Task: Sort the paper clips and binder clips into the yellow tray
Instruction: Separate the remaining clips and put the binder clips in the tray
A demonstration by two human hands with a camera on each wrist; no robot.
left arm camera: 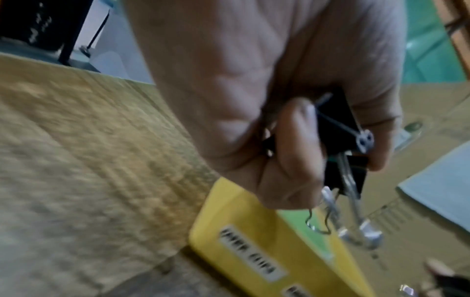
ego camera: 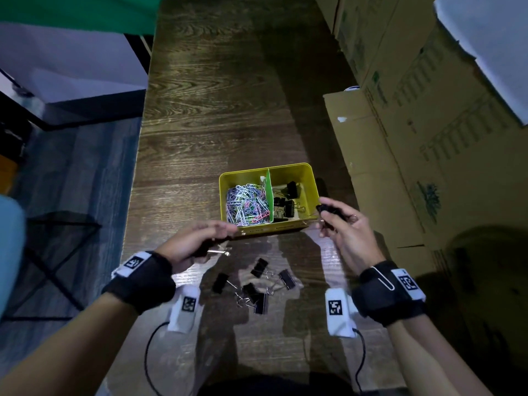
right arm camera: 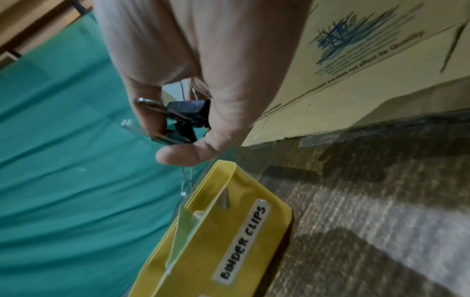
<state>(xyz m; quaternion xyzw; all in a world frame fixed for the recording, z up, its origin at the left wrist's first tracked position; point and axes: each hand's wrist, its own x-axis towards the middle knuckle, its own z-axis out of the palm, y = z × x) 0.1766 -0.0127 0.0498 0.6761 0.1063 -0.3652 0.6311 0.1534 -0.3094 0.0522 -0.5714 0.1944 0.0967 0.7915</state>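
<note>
In the head view the yellow tray (ego camera: pixel 311 192) stands on the wooden tabletop (ego camera: pixel 217 115), a little right of the middle of the frame. A green divider (ego camera: pixel 268 192) cuts it into two compartments. The left compartment holds a heap of coloured paper clips (ego camera: pixel 247 205), and the right one holds several black binder clips (ego camera: pixel 287 201). On the near wall of the tray, in the right wrist view, I can read a label with the words BINDER CLIPS (right arm camera: pixel 242 245).

My left hand (ego camera: pixel 197 241) is just below the lower left corner of the tray. Its fingers are curled around black binder clips with silver wire handles (left arm camera: pixel 343 152); in the left wrist view the handles hang out below my fingers. How many clips I hold there I cannot tell, because the picture is blurred.

My right hand (ego camera: pixel 340 224) is at the lower right corner of the tray, above its edge. Thumb and fingers pinch black binder clips (right arm camera: pixel 188 118), and one thin wire handle hangs down toward the tray rim.

Below the tray, between my two wrists, five more black binder clips (ego camera: pixel 254 285) lie loose on the tabletop, near each other. Cardboard boxes (ego camera: pixel 405 138) fill the right side of the frame.
</note>
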